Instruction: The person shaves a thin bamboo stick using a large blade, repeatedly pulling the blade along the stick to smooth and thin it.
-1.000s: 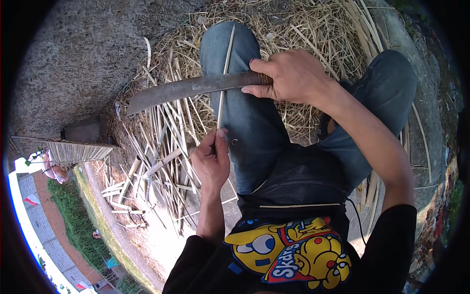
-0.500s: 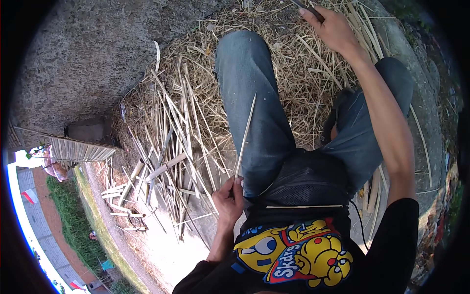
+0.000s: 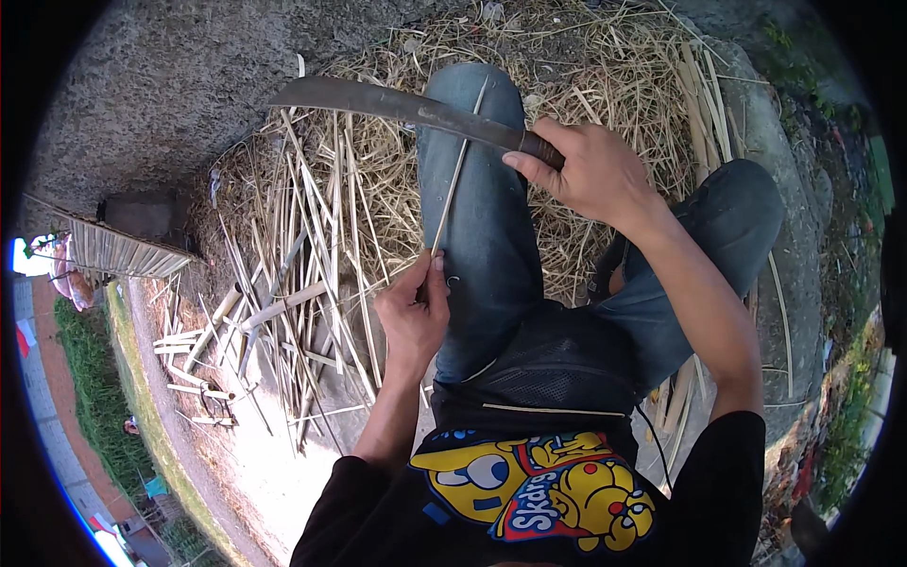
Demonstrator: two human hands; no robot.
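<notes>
A thin pale strip [image 3: 458,165] of split cane lies along the person's left thigh [image 3: 477,217], running from just above the knee down toward the lap. Its lower end is pinched between the thumb and fingers of the left hand [image 3: 414,317], which is curled closed around it beside the thigh. Across the strip's upper part lies a long curved knife [image 3: 397,104], its dark blade reaching out to the left over the straw. The right hand [image 3: 586,170] is wrapped tight around the knife's handle, thumb stretched along it, just right of where blade and strip cross.

Both legs are in blue jeans; the right knee [image 3: 737,208] is bent out to the side. A black pouch [image 3: 557,364] sits at the waist. Left of the thigh, a loose heap of split strips [image 3: 293,255] fans over the stone ledge [image 3: 161,85], and dry straw [image 3: 614,66] covers the ground around the knees.
</notes>
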